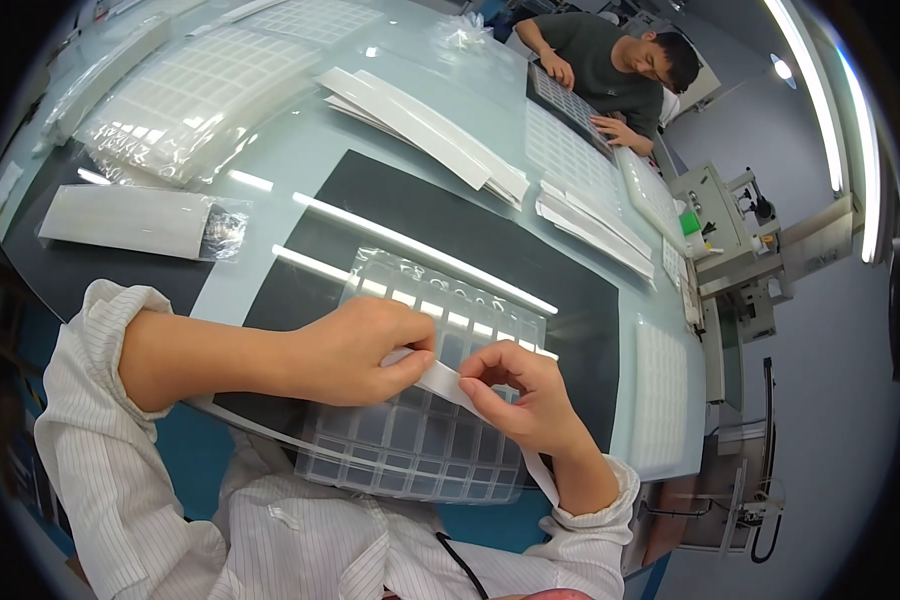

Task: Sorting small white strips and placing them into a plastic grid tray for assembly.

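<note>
My left hand (362, 350) pinches one part of a narrow white strip (444, 382), with thumb and fingers pressed together. A short way to the right, my right hand (523, 400) grips the same strip between thumb and forefinger. Beyond that hand the strip runs down beside my right wrist. Below both hands lies a clear plastic tray (400, 440) divided into many square compartments. Its near edge reaches past the table edge towards me. A black mat (450, 225) is under the tray, and light bars reflect across both.
Flat white strips (425, 135) lie beyond the mat, with another white stack (598, 230) further right. Bagged clear trays (185, 100) and a wrapped white packet (125, 222) are at the left. A co-worker (610, 75) handles a dark tray (568, 108) across the table. Another tray (660, 395) lies right.
</note>
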`<action>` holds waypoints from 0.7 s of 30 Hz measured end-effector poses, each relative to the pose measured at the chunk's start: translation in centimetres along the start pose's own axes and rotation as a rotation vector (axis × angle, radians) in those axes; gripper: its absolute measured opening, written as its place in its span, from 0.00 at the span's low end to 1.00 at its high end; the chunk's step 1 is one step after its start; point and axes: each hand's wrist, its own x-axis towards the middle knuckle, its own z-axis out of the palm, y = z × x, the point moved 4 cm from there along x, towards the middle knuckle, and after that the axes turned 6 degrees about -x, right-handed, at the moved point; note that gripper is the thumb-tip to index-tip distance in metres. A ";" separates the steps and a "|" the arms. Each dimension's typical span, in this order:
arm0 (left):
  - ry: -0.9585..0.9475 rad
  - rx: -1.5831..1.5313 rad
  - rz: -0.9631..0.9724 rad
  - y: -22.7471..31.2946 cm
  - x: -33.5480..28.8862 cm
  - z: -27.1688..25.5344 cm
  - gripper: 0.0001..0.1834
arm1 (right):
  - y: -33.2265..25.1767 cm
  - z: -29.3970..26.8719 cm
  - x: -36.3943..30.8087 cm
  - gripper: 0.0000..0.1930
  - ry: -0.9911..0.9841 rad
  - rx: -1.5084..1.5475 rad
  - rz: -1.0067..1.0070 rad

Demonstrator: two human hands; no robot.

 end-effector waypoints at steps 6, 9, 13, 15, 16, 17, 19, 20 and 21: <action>0.043 0.001 0.056 -0.2 0.1 -0.1 0.07 | 0.0 -0.3 0.3 0.06 0.044 0.026 -0.023; 0.037 0.017 0.060 0.1 0.1 -0.1 0.06 | -0.2 -0.6 0.5 0.04 -0.012 0.045 -0.152; 0.011 0.069 0.061 0.1 0.0 0.1 0.04 | 0.3 -1.5 0.3 0.03 -0.031 0.273 -0.147; -0.021 0.058 0.082 0.0 -0.1 0.2 0.03 | 1.3 -2.5 0.3 0.03 0.023 0.232 -0.074; -0.043 0.051 0.107 0.0 0.0 0.2 0.02 | 2.1 -3.2 0.4 0.03 0.069 0.184 -0.008; -0.061 0.041 0.079 0.0 0.0 0.3 0.02 | 2.9 -3.4 0.6 0.03 0.091 0.210 0.031; -0.152 0.111 0.156 0.5 0.2 0.5 0.01 | 4.4 -4.2 0.7 0.04 0.118 0.168 0.089; -0.185 0.138 0.199 0.8 0.3 0.5 0.02 | 4.8 -4.5 0.6 0.04 0.131 0.160 0.111; -0.200 0.182 0.238 1.0 0.4 0.6 0.02 | 5.2 -5.0 0.4 0.05 0.147 0.159 0.144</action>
